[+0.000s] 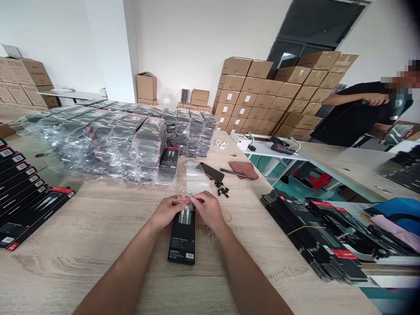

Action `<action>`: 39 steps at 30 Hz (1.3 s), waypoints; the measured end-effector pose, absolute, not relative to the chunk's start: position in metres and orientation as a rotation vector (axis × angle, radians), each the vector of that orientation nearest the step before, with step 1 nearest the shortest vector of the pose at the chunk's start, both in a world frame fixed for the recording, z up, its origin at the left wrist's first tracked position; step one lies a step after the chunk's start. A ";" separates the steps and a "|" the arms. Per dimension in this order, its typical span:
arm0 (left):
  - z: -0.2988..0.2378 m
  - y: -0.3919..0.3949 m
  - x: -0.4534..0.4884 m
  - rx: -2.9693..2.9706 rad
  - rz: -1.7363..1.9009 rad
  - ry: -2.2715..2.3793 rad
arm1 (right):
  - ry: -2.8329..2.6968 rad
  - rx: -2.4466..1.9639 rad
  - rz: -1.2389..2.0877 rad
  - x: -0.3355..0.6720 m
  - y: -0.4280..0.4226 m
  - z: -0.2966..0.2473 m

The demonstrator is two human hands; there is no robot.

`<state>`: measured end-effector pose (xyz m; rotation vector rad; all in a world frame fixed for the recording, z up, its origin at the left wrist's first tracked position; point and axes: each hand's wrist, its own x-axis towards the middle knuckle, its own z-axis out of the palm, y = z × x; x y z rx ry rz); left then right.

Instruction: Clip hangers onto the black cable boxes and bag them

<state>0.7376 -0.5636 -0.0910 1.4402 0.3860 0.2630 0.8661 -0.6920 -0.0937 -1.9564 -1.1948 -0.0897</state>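
Note:
A slim black box [182, 236] with a red top edge and a picture of two cable plugs lies on the wooden table in front of me. My left hand [168, 211] pinches its red top end from the left. From the right, the fingers of my right hand [209, 210] close on the same end. Clear plastic [184, 192] shows just beyond the fingertips; whether it belongs to the box I cannot tell. A whitish plastic sheet [197, 177] lies past the hands, beside a dark phone [210, 172] and several small black clips [223, 190].
Plastic-wrapped stacks of black boxes [111, 140] fill the far left, with more boxes [22, 192] at the near left. Flattened black sleeves [295, 223] are piled at right. A pen [232, 173] touches a brown cloth [244, 169]. Another person [351, 113] stands behind the right-hand table.

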 end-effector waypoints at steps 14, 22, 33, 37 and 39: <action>-0.104 -0.558 0.740 1.555 0.348 0.514 | -1.064 -1.884 -0.173 0.860 -0.700 -0.090; -0.103 -0.554 0.739 1.630 0.359 0.519 | -1.141 -1.985 -0.277 0.862 -0.697 -0.093; -0.089 -0.557 0.724 1.123 -0.012 0.281 | -0.685 -1.796 -0.399 0.894 -0.707 -0.095; -0.090 -0.560 0.725 1.073 -0.067 0.313 | -0.926 -1.849 -0.093 0.884 -0.702 -0.102; -0.093 -0.561 0.727 1.111 -0.037 0.394 | -0.965 -1.851 0.027 0.880 -0.701 -0.104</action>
